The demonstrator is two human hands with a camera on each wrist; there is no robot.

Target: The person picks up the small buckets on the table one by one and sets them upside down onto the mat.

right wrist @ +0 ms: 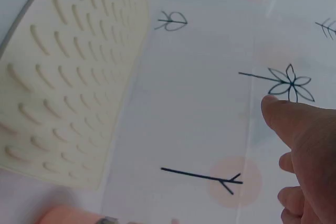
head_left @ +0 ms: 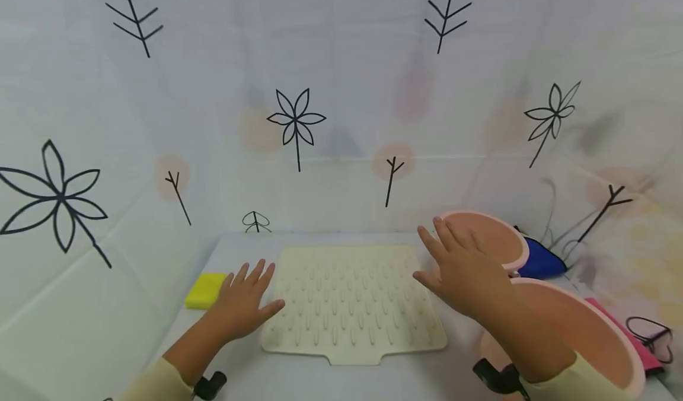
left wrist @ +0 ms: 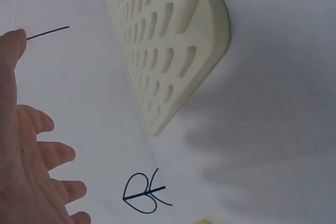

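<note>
While both hands are held apart above the white surface point(head_left: 347, 383), the ridged board point(head_left: 352, 306) lies between them, its left edge just beside the left hand point(head_left: 240, 306) and its right edge near the right hand point(head_left: 464, 270). The left hand is released: fingers extended and spread, thumb directed toward the board, nothing in its grasp. The right hand is likewise released, fingers raised and separated, palm holding nothing. Both wrist views show a gap between the fingers and the board. Just to the left of the left hand is a yellow block point(head_left: 203, 291); whether the fingertips touch it cannot be determined. Behind the right hand is the upper pink-rimmed oval point(head_left: 496, 229), and to the right of its wrist, partly covered by the forearm, is the lower pink-rimmed oval point(head_left: 600, 330). Beyond the right hand, farther right, is a blue piece point(head_left: 541, 261). Judging by this posture, the step in hand is a ready position, with no item engaged. To handle the board, the next move would call for lowering both hands to its opposite edges and closing the fingers evenly before lifting.
</note>
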